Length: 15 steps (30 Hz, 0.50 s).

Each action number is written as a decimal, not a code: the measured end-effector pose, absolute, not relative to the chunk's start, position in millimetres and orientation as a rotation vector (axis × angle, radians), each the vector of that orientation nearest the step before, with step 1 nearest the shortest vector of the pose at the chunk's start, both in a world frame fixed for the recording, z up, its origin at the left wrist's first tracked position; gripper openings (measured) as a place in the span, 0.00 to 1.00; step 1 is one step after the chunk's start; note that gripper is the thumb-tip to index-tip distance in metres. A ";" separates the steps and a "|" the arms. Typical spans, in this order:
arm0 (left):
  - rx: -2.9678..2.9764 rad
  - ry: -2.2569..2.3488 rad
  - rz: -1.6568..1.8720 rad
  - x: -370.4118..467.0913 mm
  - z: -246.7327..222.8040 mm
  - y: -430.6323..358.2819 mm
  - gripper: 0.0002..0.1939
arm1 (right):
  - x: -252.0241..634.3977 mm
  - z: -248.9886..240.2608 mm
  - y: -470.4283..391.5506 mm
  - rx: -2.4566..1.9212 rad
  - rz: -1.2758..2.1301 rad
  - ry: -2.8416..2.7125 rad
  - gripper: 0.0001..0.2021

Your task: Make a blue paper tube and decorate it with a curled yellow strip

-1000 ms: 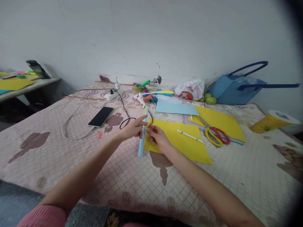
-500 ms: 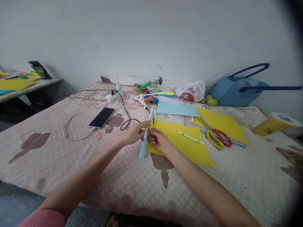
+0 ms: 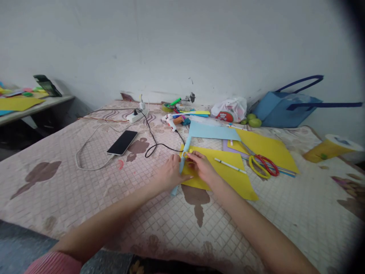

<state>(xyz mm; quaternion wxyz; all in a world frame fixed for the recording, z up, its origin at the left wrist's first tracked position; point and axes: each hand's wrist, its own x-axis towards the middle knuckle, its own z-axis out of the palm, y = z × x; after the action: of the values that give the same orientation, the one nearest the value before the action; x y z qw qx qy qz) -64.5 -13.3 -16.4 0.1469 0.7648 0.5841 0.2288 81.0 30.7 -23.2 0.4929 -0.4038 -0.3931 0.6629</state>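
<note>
My left hand point(image 3: 171, 173) is closed over a folded light blue paper strip point(image 3: 186, 145), its thumb stretched out to the right. The strip lies slanted along the left side of a yellow paper sheet point(image 3: 225, 182). Above that sheet, my right hand point(image 3: 202, 166) pinches a small yellow loop point(image 3: 185, 154) against or just beside the strip; whether they touch is unclear. A thin white stick with dark bands point(image 3: 230, 166) rests on the yellow sheet. Red-and-yellow-handled scissors point(image 3: 261, 165) lie to the right.
A glue gun point(image 3: 170, 122) with a black cord lies behind my hands. At left are a phone point(image 3: 122, 142) on a white cable and a power strip point(image 3: 138, 115). A light blue sheet point(image 3: 213, 132), a blue bag point(image 3: 285, 110) and a yellow roll point(image 3: 327, 149) are on the right.
My left hand has come lower on the blue strip, its fingers now curled. My right hand has shifted slightly right and shows a yellow loop. The strip's top has tilted right.
</note>
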 end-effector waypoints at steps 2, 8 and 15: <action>2.176 1.705 0.565 -60.6 -15.8 -11.1 0.24 | 85.9 -22.2 31.3 -0.984 1.601 -0.943 0.13; 1.831 1.512 0.737 -72.1 -12.7 3.7 0.20 | 104.2 -15.8 31.4 -0.975 1.587 -0.924 0.13; 0.780 0.981 0.812 -72.7 -11.1 1.0 0.09 | 131.2 -7.5 30.7 -0.945 1.543 -0.991 0.09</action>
<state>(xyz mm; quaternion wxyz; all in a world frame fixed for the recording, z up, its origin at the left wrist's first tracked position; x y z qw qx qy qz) -72.7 1.0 -11.1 0.7339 0.3549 0.4464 0.3691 131.2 30.7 -7.5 0.5137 -0.3930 -0.4121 0.6418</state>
